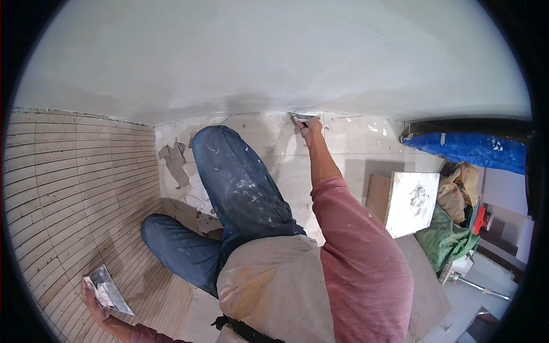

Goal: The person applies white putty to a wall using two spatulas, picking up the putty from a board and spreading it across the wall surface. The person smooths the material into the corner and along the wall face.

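Note:
My right hand, arm stretched forward, is closed round a flat metal putty knife. Its blade lies at the foot of the smooth pale wall, where the wall meets the floor. Off to the lower left, my left hand grips a flat metal plate with white putty on it. That plate is held in front of the ribbed beige tiled wall. How my left fingers sit beneath the plate is partly hidden.
My bent knees in dust-marked trousers fill the middle. Torn brown cardboard lies by the tiled wall. Rightward stand a box with a smudged white top, a blue wrapped bundle, a green sack and a metal pipe.

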Tool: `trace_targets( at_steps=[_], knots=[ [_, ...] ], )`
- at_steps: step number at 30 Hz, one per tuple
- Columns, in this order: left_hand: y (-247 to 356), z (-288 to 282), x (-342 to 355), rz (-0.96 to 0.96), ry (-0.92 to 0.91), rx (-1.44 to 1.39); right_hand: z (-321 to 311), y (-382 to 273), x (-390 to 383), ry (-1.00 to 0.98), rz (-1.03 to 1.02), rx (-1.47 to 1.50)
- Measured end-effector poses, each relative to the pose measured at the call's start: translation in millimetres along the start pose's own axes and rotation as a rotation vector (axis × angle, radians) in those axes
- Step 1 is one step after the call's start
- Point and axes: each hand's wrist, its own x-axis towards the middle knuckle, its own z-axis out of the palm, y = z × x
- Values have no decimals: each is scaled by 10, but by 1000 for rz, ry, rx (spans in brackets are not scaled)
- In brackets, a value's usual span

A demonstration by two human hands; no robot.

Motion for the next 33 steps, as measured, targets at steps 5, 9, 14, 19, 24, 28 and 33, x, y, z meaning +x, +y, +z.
trace_targets(
  at_steps=[5,9,14,19,24,28,33],
  knots=[
    [13,-81,-42,-14,36,13,106,72,88,20,-2,-12],
    [-31,-44,64,-32,-34,20,-15,-68,341,8,63,-39],
    [99,129,-59,-5,-47,-47,150,-151,21,11,38,-26],
    [-25,52,-11,12,-17,-84,311,-550,-320,-8,-28,80],
    [-91,55,23,26,-64,-97,672,-1267,-878,-88,-63,60],
    [-107,62,-17,48,0,-88,819,-1512,-1740,-68,-118,106],
    [-47,26,-13,-10,-43,-84,152,-1084,-1351,-85,-185,42]
  ],
)
